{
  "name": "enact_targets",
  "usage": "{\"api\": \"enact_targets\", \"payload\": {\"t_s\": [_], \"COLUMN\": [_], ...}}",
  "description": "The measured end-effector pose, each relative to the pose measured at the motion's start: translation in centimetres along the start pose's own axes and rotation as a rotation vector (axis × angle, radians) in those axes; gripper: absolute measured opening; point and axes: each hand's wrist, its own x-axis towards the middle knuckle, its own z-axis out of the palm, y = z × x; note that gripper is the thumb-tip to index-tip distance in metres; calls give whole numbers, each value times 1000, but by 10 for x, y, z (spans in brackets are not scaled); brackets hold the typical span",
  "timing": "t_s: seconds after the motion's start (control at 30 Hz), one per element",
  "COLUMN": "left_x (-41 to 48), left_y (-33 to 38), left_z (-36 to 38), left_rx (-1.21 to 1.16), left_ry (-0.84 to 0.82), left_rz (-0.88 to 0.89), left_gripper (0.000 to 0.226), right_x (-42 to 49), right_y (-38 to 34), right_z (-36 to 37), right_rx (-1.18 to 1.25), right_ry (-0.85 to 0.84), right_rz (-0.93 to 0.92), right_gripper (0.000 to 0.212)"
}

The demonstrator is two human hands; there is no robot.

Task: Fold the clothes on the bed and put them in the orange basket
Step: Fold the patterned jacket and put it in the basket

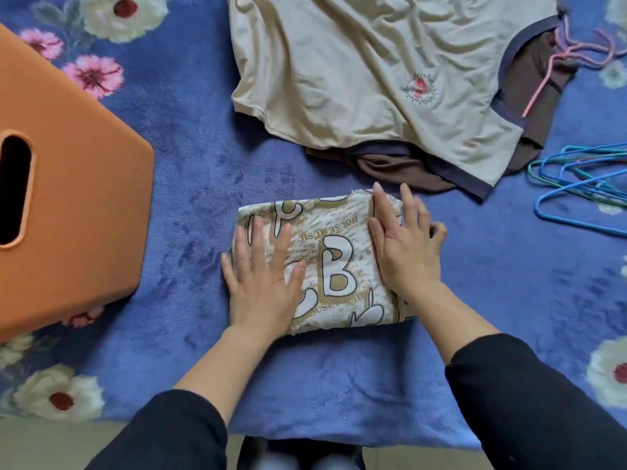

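Head view is showing the blue flowered bed (190, 184) carrying everything. Sitting at its left edge is the orange basket (74, 205), its side facing the camera. Lying crumpled toward the far edge is a beige shirt (356, 72) over a brown garment (390, 167), both unfolded, with hangers (576, 184) tangling at the right edge. Resting near the near edge is the folded printed garment (332, 252). The left hand (261, 283) and right hand (403, 242) are both pressing flat on it, fingers spread, gripping nothing. Lifting it loosely toward the basket is likely risking the folds slipping apart, since the fabric looks soft and is being held only by pressure.
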Motion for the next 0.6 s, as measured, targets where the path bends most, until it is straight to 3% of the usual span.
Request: {"api": "enact_targets", "payload": {"t_s": [0.07, 0.13, 0.23, 0.3, 0.37, 0.43, 0.5, 0.6], "left_x": [-6, -10, -14, -15, -23, -42, -69, -104], "left_y": [1, -1, -3, -5, -5, -4, 0, 3], "left_z": [-5, -16, -37, -42, -46, -44, -38, -26], "left_rx": [-90, -253, -613, -814, -1070, -1287, -1400, -1281], "left_ry": [11, 74, 117, 40, -96, -285, -562, -909], "left_rz": [-157, -260, -404, -549, -639, -695, -723, -716], "left_gripper": [67, 73, 77, 63, 50, 47, 45, 36], "right_x": [-7, -16, -27, -29, -28, -21, -10, -4], "right_y": [1, 4, 14, 20, 26, 31, 32, 29], "right_z": [-1, -5, -21, -33, -47, -63, -79, -80], "right_rx": [175, 436, 632, 795, 862, 799, 710, 503], "right_ry": [40, 37, -161, -364, -543, -609, -562, -418], "right_rz": [51, 227, 380, 413, 389, 307, 205, 92], "right_gripper": [60, 76, 70, 60, 46, 30, 32, 37]}}
